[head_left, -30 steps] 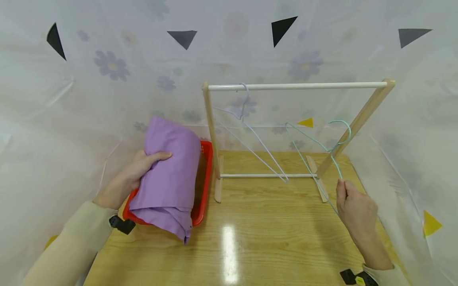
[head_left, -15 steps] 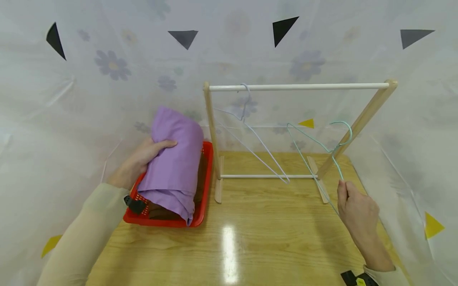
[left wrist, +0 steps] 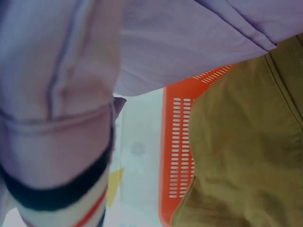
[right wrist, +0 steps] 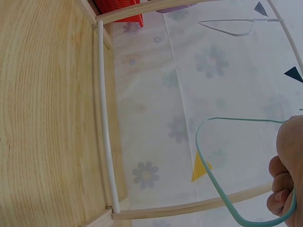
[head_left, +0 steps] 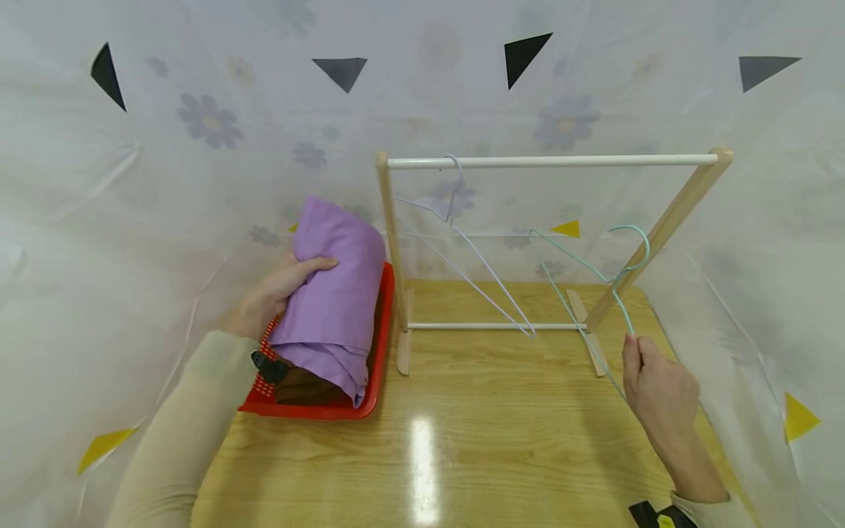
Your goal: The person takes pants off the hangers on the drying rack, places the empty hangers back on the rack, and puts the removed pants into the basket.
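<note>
My left hand (head_left: 276, 288) grips a folded purple garment (head_left: 338, 293) by its left side, thumb on top, over the red basket (head_left: 317, 413). Brown folded clothing (head_left: 306, 387) lies in that basket beneath it; the left wrist view shows this brown cloth (left wrist: 246, 132) close up. At the right, my right hand (head_left: 662, 389) holds a mint-green hanger (head_left: 623, 311) by one side, its hook upward and apart from the rack. Curled fingers around the green wire appear in the right wrist view. A pale lavender hanger (head_left: 452, 220) hangs bare on the rack's rail (head_left: 561, 160).
The wooden rack's right post (head_left: 660, 242) rises just behind the green hanger. Its left post (head_left: 391, 242) stands close to the basket. A wood-grain table (head_left: 502, 440) spreads in front, enclosed by pale flowered sheeting (head_left: 231, 169) with triangular patches.
My left hand has carried the purple garment right and slightly up, showing more of the basket's front and the brown clothing. My right hand and the green hanger have stayed nearly still.
</note>
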A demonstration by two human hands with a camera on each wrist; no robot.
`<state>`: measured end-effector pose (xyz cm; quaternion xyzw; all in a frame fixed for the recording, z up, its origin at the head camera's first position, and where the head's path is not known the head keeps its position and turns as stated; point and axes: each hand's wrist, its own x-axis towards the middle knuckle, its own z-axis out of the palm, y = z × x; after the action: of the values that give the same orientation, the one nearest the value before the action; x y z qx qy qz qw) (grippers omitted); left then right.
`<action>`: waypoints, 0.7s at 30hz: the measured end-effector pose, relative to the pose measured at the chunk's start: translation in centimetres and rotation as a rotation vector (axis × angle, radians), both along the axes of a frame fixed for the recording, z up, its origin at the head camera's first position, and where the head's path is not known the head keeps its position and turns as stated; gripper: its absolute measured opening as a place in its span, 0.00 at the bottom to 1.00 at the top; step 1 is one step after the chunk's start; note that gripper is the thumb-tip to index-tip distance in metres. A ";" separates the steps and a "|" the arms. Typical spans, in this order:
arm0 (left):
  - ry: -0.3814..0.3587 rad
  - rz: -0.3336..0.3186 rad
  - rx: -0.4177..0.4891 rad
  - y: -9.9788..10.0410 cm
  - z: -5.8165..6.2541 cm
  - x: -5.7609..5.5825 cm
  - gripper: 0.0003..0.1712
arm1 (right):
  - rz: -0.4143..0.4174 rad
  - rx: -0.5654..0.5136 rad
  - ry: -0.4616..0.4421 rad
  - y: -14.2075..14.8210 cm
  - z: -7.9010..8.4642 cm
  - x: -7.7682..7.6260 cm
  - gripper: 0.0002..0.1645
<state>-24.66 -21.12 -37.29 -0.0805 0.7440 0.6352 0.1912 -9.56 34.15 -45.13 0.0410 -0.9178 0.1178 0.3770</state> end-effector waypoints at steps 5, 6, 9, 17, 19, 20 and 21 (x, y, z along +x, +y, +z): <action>0.008 0.006 0.018 0.2 -1.0 -0.5 0.27 | -0.003 -0.001 -0.014 -0.1 0.2 0.1 0.31; 0.004 0.010 0.010 0.2 -1.2 -0.5 0.27 | -0.003 -0.002 -0.016 -0.2 0.2 0.1 0.31; -0.015 0.005 -0.012 0.3 -1.6 -0.7 0.27 | -0.001 -0.006 -0.017 -0.2 0.3 0.2 0.31; -0.040 0.007 -0.021 0.0 -2.6 -1.2 0.28 | -0.002 -0.018 -0.016 -0.1 0.0 0.3 0.31; -0.044 0.007 -0.023 -0.1 -2.9 -1.3 0.29 | -0.008 -0.018 -0.023 -0.2 0.0 0.3 0.31; -0.047 0.006 -0.029 -0.2 -3.0 -1.4 0.29 | -0.011 -0.021 -0.025 -0.2 -0.1 0.3 0.31; -0.049 0.004 -0.036 -0.3 -3.2 -1.4 0.29 | -0.012 -0.023 -0.028 -0.2 -0.1 0.3 0.30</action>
<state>-26.07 -21.39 -40.47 -0.1011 0.7502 0.6199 0.2067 -9.26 33.98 -45.22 0.0293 -0.9218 0.1267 0.3651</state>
